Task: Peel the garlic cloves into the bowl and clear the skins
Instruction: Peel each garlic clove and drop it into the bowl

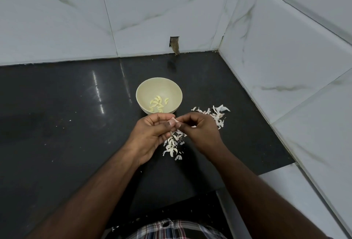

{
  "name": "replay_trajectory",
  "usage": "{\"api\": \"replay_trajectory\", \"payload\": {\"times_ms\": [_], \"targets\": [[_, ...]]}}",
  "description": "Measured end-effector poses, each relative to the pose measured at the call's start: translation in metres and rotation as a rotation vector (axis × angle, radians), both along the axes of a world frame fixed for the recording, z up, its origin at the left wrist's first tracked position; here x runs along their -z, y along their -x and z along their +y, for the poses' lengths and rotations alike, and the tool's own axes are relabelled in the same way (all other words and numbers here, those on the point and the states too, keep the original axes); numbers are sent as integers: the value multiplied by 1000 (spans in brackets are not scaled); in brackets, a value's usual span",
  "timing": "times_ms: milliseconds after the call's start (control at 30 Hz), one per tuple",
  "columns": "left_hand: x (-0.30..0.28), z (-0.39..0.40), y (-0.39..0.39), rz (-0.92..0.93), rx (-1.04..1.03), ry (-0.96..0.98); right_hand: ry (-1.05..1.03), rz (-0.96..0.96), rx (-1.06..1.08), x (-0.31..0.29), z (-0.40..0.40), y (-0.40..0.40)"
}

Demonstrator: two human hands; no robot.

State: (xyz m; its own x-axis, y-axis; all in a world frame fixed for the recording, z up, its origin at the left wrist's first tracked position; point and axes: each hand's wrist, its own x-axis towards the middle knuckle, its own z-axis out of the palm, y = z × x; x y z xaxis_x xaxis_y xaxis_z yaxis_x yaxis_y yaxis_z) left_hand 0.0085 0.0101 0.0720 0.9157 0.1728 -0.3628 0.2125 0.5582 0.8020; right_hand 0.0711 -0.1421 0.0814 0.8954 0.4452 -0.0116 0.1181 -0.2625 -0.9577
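A cream bowl (142,91) stands on the dark counter and holds several peeled yellowish garlic cloves (157,103). Just in front of the bowl, my left hand (150,134) and my right hand (198,130) meet above the counter. Both pinch one small garlic clove (174,119) with pale skin between their fingertips. Loose white skins (172,146) lie under the hands. A second heap of skins (215,114) lies to the right of the bowl, partly hidden by my right hand.
The black counter (66,124) ends in a corner of white marble wall tiles (285,67) at the back and right. A small cut-out (174,45) shows in the back wall. Tiny skin specks dot the counter near its front edge.
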Motion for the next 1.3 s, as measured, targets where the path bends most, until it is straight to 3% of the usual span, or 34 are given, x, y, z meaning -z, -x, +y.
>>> {"api": "replay_trajectory", "payload": {"times_ms": [133,433,533,600,700,867,933,967,1033,1133,1300], "targets": [[-1,2,3,-21,24,13,-46,54,-34,-5,2,4],[-3,4,8,-89,128,-47,-141,481,-90,-18,-1,9],[-4,5,9,-108,134,-108,-163,542,-81,-20,-3,10],[-4,3,7,-83,91,-191,-124,405,-11,-17,-1,12],[-3,-2,4,-20,8,-236,20,45,111,-4,5,15],[-6,-7,4,45,33,-62,152,-586,174,17,6,16],[-3,-8,4,55,22,-71,188,-673,161,20,6,16],[-1,-8,5,51,5,-106,211,-631,143,20,6,15],[3,-7,6,20,-40,-163,217,-370,124,14,6,12],[6,-5,8,-38,-41,-219,50,-2,105,4,4,10],[4,-5,6,-71,-74,-354,-38,163,-16,-5,1,8]]}}
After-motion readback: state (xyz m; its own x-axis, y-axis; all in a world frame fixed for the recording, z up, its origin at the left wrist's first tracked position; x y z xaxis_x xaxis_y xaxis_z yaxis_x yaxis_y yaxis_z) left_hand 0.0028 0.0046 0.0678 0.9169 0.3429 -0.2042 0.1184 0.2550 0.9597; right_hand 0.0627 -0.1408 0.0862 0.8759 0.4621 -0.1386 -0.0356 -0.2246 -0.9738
